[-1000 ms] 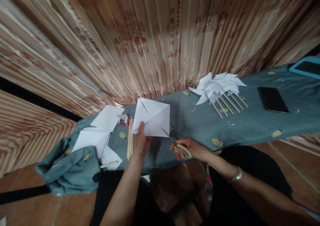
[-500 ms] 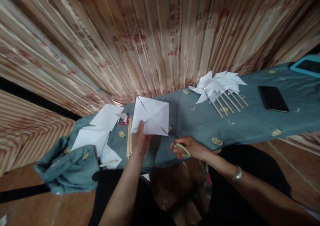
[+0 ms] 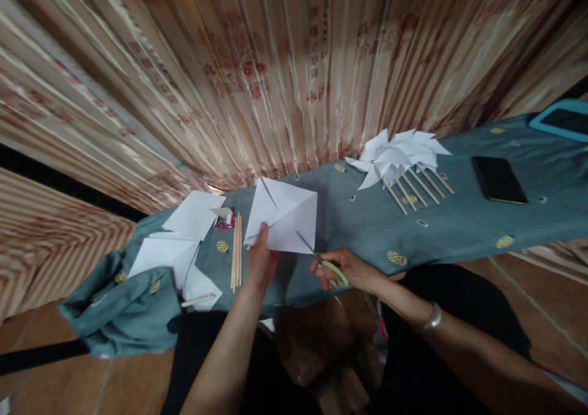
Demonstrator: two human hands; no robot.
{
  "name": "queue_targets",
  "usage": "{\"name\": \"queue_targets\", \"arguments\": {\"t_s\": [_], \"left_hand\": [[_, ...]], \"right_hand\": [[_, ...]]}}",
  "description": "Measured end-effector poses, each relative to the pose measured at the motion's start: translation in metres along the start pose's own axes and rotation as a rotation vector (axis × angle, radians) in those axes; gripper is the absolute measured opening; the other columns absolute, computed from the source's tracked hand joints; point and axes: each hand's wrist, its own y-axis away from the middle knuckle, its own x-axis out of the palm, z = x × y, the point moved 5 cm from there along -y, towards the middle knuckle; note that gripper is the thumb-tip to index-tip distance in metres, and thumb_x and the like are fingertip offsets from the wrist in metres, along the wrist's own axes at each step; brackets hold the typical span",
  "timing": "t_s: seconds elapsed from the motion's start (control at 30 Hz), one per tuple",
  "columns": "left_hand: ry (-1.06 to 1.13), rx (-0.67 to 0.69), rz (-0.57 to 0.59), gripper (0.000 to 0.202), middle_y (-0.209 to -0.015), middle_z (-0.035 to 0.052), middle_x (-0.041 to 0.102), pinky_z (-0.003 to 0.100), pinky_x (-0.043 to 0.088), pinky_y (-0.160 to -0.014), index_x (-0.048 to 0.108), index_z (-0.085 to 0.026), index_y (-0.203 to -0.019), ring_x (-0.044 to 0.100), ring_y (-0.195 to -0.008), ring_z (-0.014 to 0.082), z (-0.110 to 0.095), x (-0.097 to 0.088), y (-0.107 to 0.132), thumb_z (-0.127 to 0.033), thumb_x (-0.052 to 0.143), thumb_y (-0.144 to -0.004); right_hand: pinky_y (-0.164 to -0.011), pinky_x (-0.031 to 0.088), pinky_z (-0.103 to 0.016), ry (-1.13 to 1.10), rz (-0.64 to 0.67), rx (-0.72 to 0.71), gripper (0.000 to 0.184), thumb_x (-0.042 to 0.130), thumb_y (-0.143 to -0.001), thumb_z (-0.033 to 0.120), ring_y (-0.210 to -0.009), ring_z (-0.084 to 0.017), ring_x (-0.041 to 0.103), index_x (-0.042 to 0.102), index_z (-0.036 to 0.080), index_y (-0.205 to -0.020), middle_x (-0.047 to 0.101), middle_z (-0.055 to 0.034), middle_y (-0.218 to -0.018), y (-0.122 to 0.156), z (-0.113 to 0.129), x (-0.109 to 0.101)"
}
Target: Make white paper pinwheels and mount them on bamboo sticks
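Note:
My left hand point(image 3: 261, 258) grips a creased white square of paper point(image 3: 289, 206) by its lower left part, thumb on top. A slit runs in from the paper's upper left corner. Scissors point(image 3: 333, 273) with pale green handles are in my right hand point(image 3: 342, 268), fingers closed round the loops. Their blades lie at the paper's lower right corner, one over its face. Beside my left hand lie several thin wooden sticks point(image 3: 236, 252) and a small red-and-white open box point(image 3: 224, 220) with tiny contents I cannot make out.
Paper pinwheels point(image 3: 399, 154) on sticks lie at the back right, beside a dark phone point(image 3: 498, 179). A blue-framed device point(image 3: 563, 119) sits far right. White sheets point(image 3: 160, 255) and bunched green cloth point(image 3: 124, 311) are at the left. A curtain point(image 3: 285, 72) hangs behind the table.
The paper has shifted slightly right and turned a little in my left hand. The scissor blades now reach further over its lower right corner.

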Motion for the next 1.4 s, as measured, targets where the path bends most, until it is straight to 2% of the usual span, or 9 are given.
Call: {"name": "queue_targets", "arguments": {"t_s": [0.17,0.47,0.77,1.0,1.4], "left_hand": [[0.018,-0.008,-0.021,0.023,-0.097,0.0056,0.073,0.024,0.057,-0.077,0.067,-0.016,-0.108,0.069,-0.071,0.0118,0.001,-0.003,-0.002,-0.023,0.064,-0.087],[-0.023,0.003,-0.017,0.015,-0.097,0.0046,0.074,0.024,0.056,-0.079,0.069,-0.018,-0.098,0.068,-0.077,0.0126,-0.001,-0.001,-0.001,-0.021,0.058,-0.09],[-0.027,0.009,-0.013,0.014,-0.094,0.0031,0.073,0.025,0.056,-0.08,0.068,-0.017,-0.099,0.067,-0.07,0.0109,0.001,-0.002,-0.001,-0.02,0.058,-0.09],[-0.107,-0.053,0.02,0.02,-0.104,0.0095,0.072,0.025,0.056,-0.079,0.066,-0.013,-0.101,0.069,-0.087,0.0164,0.009,-0.002,0.003,-0.026,0.065,-0.086],[-0.1,-0.028,0.014,0.02,-0.099,0.0082,0.073,0.026,0.056,-0.079,0.068,-0.014,-0.1,0.07,-0.086,0.0168,0.007,-0.001,0.003,-0.027,0.067,-0.085]], "right_hand": [[-0.054,0.04,-0.022,0.017,-0.001,-0.011,0.047,0.073,-0.067,0.061,-0.053,-0.009,0.054,0.065,0.017,-0.08,0.061,0.0028,-0.058,0.0,0.0,0.0],[-0.051,0.04,-0.021,0.01,-0.004,0.004,0.048,0.076,-0.064,0.06,-0.05,-0.008,0.054,0.064,0.016,-0.079,0.06,0.0039,-0.055,-0.002,-0.002,-0.001],[-0.053,0.042,-0.021,0.015,-0.007,-0.007,0.049,0.074,-0.065,0.062,-0.052,-0.008,0.055,0.065,0.016,-0.08,0.062,0.003,-0.057,-0.003,-0.003,-0.001],[-0.052,0.041,-0.021,-0.001,-0.019,-0.033,0.05,0.073,-0.065,0.064,-0.052,-0.008,0.054,0.064,0.016,-0.077,0.063,0.0021,-0.058,-0.001,0.0,-0.003],[-0.051,0.039,-0.021,-0.011,-0.054,0.011,0.049,0.076,-0.06,0.062,-0.049,-0.008,0.053,0.064,0.016,-0.073,0.061,0.0036,-0.053,-0.003,-0.001,-0.002]]}}
